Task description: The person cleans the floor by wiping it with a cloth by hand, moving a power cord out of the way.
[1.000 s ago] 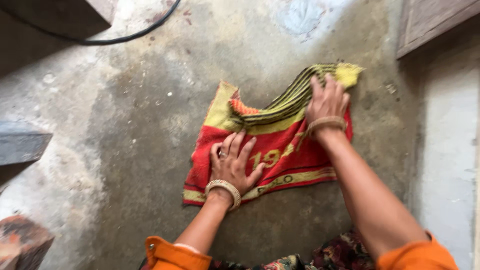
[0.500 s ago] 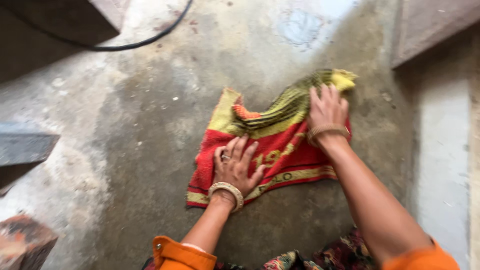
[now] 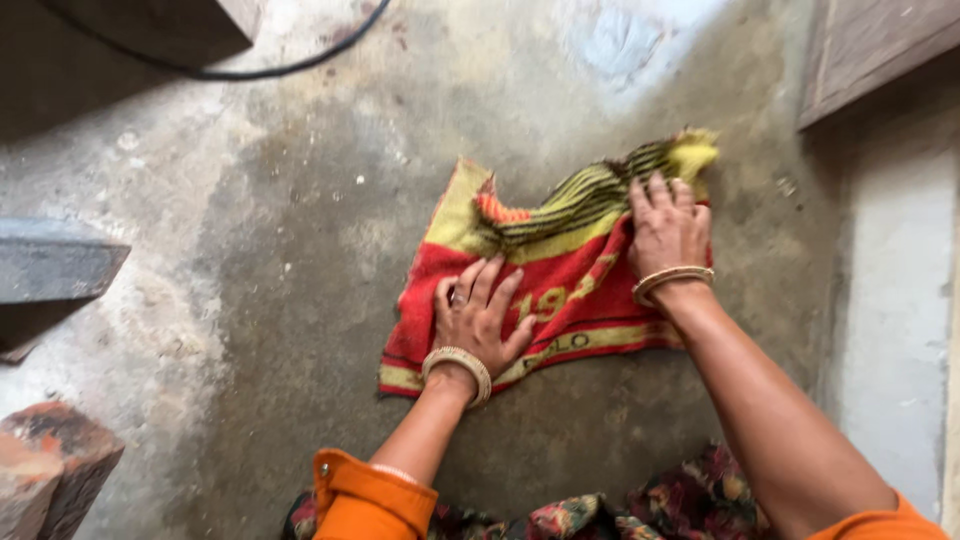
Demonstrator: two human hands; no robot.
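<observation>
Nearest the camera, orange sleeves (image 3: 372,497) and a dark floral garment (image 3: 640,505) fill the lower edge. Beyond them, the left hand (image 3: 478,315) lies flat with fingers spread on the lower left part of a red and yellow towel (image 3: 560,285), a bangle (image 3: 458,368) at its wrist. The right hand (image 3: 668,225), also bangled, presses palm-down with fingers loosely spread on the towel's upper right area, fingertips touching a bunched, yellow-and-dark-striped fold (image 3: 590,195). Neither hand pinches the cloth. The towel rests on a stained concrete floor (image 3: 280,260), its far edge rumpled and its near edge flat. At left stand a reddish brick (image 3: 50,460) and a grey block (image 3: 50,270). Farther off, a black cable (image 3: 270,68) crosses the floor; a wooden board (image 3: 870,45) occupies the upper right corner.
</observation>
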